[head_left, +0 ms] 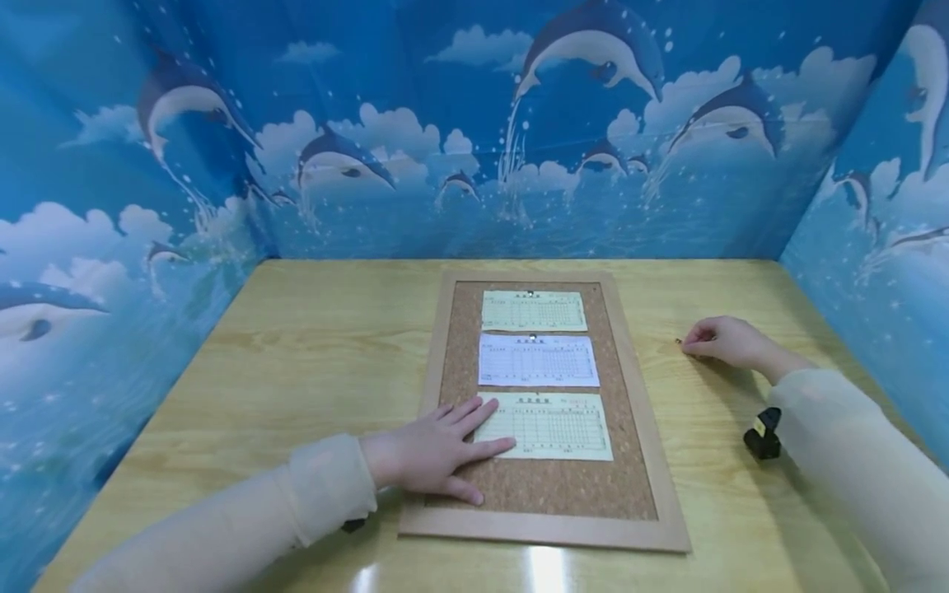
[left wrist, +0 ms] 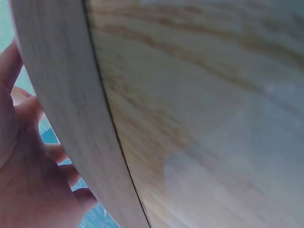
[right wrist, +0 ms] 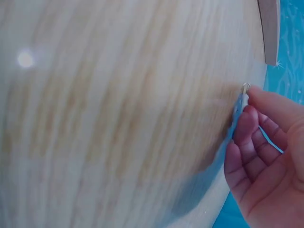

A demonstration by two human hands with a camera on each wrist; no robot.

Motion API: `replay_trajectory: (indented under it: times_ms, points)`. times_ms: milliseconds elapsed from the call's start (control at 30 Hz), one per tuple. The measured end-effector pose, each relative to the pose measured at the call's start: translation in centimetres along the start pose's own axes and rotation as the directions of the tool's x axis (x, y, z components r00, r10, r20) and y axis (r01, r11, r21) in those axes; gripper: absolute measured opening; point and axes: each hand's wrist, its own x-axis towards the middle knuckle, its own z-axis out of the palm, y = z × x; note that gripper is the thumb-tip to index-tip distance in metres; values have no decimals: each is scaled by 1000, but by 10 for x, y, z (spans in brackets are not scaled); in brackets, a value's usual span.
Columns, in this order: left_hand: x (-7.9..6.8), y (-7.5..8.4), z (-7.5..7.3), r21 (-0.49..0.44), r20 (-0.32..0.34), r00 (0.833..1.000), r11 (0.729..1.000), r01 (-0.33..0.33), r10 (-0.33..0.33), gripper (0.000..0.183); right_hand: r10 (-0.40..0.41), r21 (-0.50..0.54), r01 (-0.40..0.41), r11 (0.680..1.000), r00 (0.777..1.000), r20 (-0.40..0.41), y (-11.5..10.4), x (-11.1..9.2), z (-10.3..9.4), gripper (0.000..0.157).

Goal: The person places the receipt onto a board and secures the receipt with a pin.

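Observation:
A cork board (head_left: 549, 490) with a wooden frame lies flat on the table, bearing three printed slips in a column. My left hand (head_left: 437, 449) rests with spread fingers on the left part of the lowest, pale green slip (head_left: 563, 428) and the cork beside it. Above that are a lilac slip (head_left: 537, 362) and another pale green slip (head_left: 534, 313), each with a small pin at its top edge. Right of the board, my right hand (head_left: 730, 342) pinches a small shiny pushpin (right wrist: 246, 87) between thumb and fingertip, low over the table.
The wood-patterned table (head_left: 319, 354) extends on both sides of the board. A dolphin-print curtain (head_left: 415, 165) encloses it at the back and sides. A black wrist device (head_left: 764, 434) sits by the right sleeve.

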Motion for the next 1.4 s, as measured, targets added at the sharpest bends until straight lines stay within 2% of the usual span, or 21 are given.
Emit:
replay_trajectory:
  times_ms: [167, 333, 500, 667, 867, 1133, 1400]
  points:
    - [0, 0, 0, -12, 17, 1000, 1000, 3, -3, 74, -49, -14, 49, 999, 999, -22, 0, 5, 0, 19]
    - [1, 0, -2, -14, 7, 1000, 1000, 4, -4, 74, -55, -11, 55, 998, 998, -30, -5, 13, 0, 20]
    - [1, 1, -3, -13, 24, 1000, 1000, 4, -4, 74, -58, -24, 58, 998, 998, 6, -8, 14, 1, 18]
    - [1, 1, -3, 8, 6, 1000, 1000, 0, 0, 74, -58, -22, 58, 998, 998, 22, -8, 11, 1, 17]
    - [1, -1, 1, 23, -14, 1000, 1000, -4, 4, 74, -58, -22, 58, 998, 998, -4, -8, 9, 4, 19]
    - [-2, -1, 1, -9, -22, 1000, 1000, -3, 2, 74, -56, -35, 54, 998, 996, -67, -10, 11, 11, 16]
    - [-1, 0, 1, -15, -32, 999, 1000, -10, 9, 74, -46, -51, 42, 998, 995, -84, -10, 10, 11, 14]
